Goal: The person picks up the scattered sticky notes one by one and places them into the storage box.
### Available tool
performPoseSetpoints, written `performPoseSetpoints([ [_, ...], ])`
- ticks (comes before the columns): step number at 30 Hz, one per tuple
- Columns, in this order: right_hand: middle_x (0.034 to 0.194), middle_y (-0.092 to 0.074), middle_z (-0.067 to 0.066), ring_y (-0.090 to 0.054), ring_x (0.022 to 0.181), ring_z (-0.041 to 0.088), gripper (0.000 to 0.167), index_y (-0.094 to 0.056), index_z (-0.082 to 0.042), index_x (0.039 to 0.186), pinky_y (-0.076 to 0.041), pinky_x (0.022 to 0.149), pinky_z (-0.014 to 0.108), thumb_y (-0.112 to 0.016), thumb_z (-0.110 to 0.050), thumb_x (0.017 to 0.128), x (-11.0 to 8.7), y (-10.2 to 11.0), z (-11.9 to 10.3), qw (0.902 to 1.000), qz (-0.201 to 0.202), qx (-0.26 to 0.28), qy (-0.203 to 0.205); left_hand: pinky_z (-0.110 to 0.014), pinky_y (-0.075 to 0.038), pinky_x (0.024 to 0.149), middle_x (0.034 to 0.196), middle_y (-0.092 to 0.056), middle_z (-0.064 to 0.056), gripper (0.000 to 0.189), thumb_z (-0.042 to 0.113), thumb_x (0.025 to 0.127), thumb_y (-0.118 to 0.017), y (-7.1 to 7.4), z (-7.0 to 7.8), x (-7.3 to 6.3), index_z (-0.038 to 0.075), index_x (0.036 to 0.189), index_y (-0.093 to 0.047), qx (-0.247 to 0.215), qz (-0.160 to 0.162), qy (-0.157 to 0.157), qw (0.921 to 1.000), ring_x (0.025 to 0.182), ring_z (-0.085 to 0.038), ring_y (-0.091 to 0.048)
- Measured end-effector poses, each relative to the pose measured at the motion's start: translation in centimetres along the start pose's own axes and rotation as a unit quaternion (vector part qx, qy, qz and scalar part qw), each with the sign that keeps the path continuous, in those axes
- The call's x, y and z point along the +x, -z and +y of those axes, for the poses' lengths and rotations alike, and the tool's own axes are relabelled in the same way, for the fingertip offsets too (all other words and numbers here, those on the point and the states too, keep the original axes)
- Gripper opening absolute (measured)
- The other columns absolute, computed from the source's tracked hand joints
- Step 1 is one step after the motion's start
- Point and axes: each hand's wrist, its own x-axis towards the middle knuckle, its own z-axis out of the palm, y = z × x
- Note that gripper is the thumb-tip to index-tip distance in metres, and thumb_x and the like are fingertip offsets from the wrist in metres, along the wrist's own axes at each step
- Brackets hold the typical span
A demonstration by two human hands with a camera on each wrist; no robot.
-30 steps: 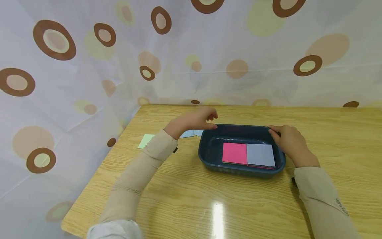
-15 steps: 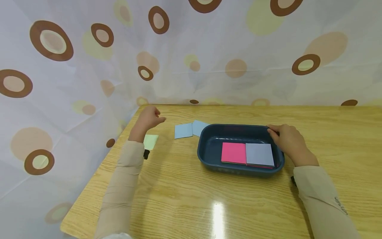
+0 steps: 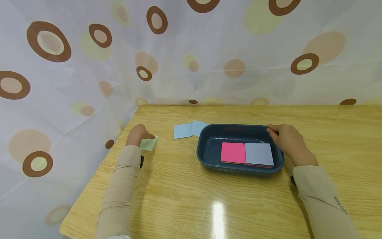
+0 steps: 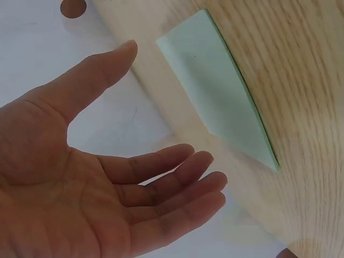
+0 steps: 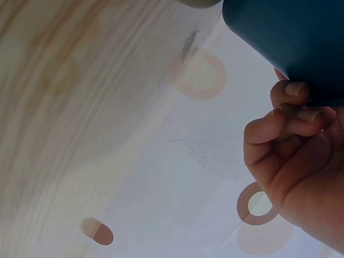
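Note:
A light green pad of sticky notes point(image 4: 215, 86) lies at the table's left side. My left hand point(image 3: 136, 134) is over it, and in the left wrist view its thumb and fingers are spread apart with nothing between them. My right hand point(image 3: 287, 142) grips the far right corner of a dark blue plastic bin point(image 3: 210, 162); in the right wrist view its fingers curl at the bin's edge. Inside the bin, a pink pad point(image 3: 232, 152) lies beside a grey-blue pad point(image 3: 259, 154), with more coloured layers showing beneath them.
Two light blue pads, one left point(image 3: 182, 131) and one right point(image 3: 198, 127), lie just left of the bin, the right one partly hidden by it. A patterned curtain point(image 3: 179, 49) hangs along the table's back and left edges.
My left hand has moved from the bin's far left corner leftward, then down to the green pad. The right hand has stayed on the bin.

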Motion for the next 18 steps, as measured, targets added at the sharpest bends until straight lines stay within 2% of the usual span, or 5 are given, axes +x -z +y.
performPoseSetpoints([
  [4, 0.053, -0.042, 0.005, -0.041, 0.044, 0.017, 0.04, -0.051, 0.009, 0.132, -0.033, 0.044, 0.03, -0.049, -0.016, 0.1, 0.0, 0.0, 0.0, 1.0, 0.001, -0.002, 0.001, -0.048, -0.042, 0.098, 0.134, -0.049, -0.029, 0.067, 0.036, 0.087, -0.071, -0.3, -0.2, 0.2, -0.013, 0.128, -0.051, 0.015, -0.024, 0.012, 0.9995, 0.118, -0.041, -0.051],
  [8, 0.053, -0.043, 0.005, -0.041, 0.044, 0.016, 0.039, -0.052, 0.008, 0.131, -0.032, 0.044, 0.03, -0.049, -0.016, 0.1, 0.0, 0.1, 0.0, 1.0, 0.001, -0.002, 0.002, -0.048, -0.041, 0.1, 0.136, -0.047, -0.028, 0.071, 0.037, 0.085, -0.073, -0.7, -0.5, 0.7, -0.013, 0.13, -0.049, 0.01, -0.043, 0.022, 0.9988, 0.121, -0.041, -0.049],
  [18, 0.056, -0.044, 0.006, -0.041, 0.045, 0.017, 0.04, -0.051, 0.008, 0.132, -0.033, 0.045, 0.03, -0.049, -0.016, 0.1, -0.1, 0.1, -0.3, 1.0, -0.003, 0.001, -0.003, -0.05, -0.04, 0.1, 0.139, -0.045, -0.027, 0.074, 0.037, 0.084, -0.074, -1.1, -1.1, 1.2, -0.011, 0.133, -0.047, -0.02, -0.057, 0.035, 0.9976, 0.121, -0.04, -0.048],
])
